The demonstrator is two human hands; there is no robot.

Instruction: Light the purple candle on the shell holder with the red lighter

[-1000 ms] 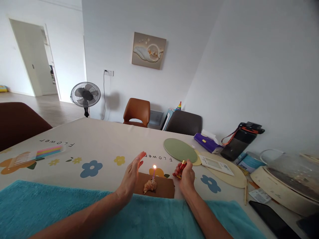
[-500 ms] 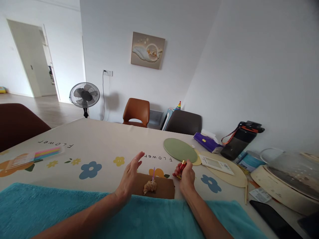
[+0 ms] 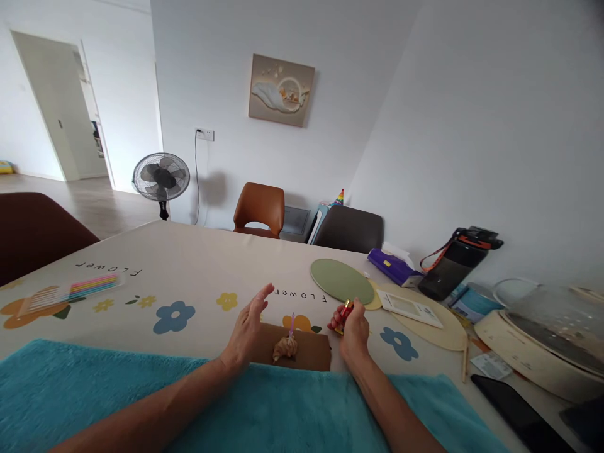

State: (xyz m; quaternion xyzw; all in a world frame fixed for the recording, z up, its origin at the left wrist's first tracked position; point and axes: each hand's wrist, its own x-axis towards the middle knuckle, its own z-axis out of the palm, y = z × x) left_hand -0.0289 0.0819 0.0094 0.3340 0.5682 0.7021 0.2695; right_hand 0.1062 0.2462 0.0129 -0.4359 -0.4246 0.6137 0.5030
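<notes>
A thin purple candle (image 3: 292,324) stands upright in a small croissant-like pastry (image 3: 285,348). Under the pastry lies a brown piece of cardboard (image 3: 314,353) on the table. My left hand (image 3: 246,328) is open and held on edge to the left of the candle, palm facing it, fingers stretched out and empty. On the other side, my right hand (image 3: 355,331) is closed around a red lighter (image 3: 346,309) with a gold-coloured top, apart from the candle. Whether the candle is lit I cannot tell; no flame shows at the lighter.
A turquoise towel (image 3: 283,409) covers the front edge. At left lies a pack of coloured candles (image 3: 94,286). To the right are a green round mat (image 3: 340,281), a purple tissue pack (image 3: 394,267), a black bottle (image 3: 453,267), a phone (image 3: 519,415) and a cream appliance (image 3: 533,352).
The view has shifted very slightly. Both hands keep nearly the same pose on either side of the candle, and the lighter stays in my right hand.
</notes>
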